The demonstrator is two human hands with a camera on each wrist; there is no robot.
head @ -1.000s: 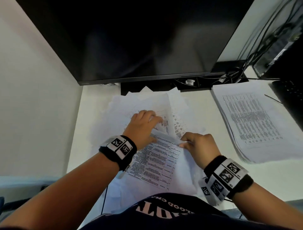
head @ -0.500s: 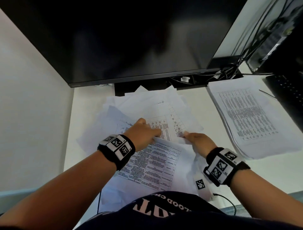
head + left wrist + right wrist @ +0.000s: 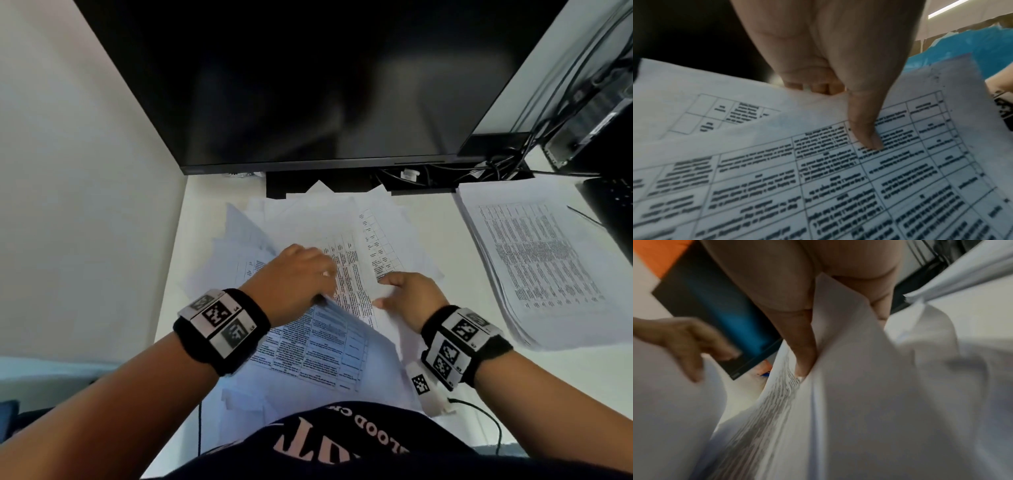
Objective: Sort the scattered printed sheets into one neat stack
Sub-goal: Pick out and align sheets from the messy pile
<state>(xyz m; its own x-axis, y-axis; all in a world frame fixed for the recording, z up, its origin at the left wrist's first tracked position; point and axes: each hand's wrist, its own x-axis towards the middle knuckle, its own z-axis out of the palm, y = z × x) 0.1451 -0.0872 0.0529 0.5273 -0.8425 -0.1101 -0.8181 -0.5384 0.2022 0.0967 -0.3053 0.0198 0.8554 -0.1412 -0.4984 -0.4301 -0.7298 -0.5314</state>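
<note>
Scattered printed sheets (image 3: pixel 318 226) lie overlapping on the white desk (image 3: pixel 205 205) in front of me. My left hand (image 3: pixel 298 277) pinches the far edge of a sheet with a printed table (image 3: pixel 322 346). In the left wrist view its thumb (image 3: pixel 865 129) presses on top of this sheet (image 3: pixel 818 178) and the fingers curl under the edge. My right hand (image 3: pixel 407 298) grips the edge of another printed sheet (image 3: pixel 359 274). In the blurred right wrist view its thumb (image 3: pixel 803 353) lies on the paper (image 3: pixel 849 386) with the fingers behind it.
A squared stack of printed sheets (image 3: pixel 534 260) lies at the right of the desk. A large dark monitor (image 3: pixel 308 85) hangs over the far side, with cables (image 3: pixel 496 164) behind it. A keyboard (image 3: pixel 613 205) sits at the far right. A wall (image 3: pixel 85 205) bounds the left.
The left hand went from resting on the pile to pinching the near table sheet's far edge. The right hand slid a little farther along its sheet's edge.
</note>
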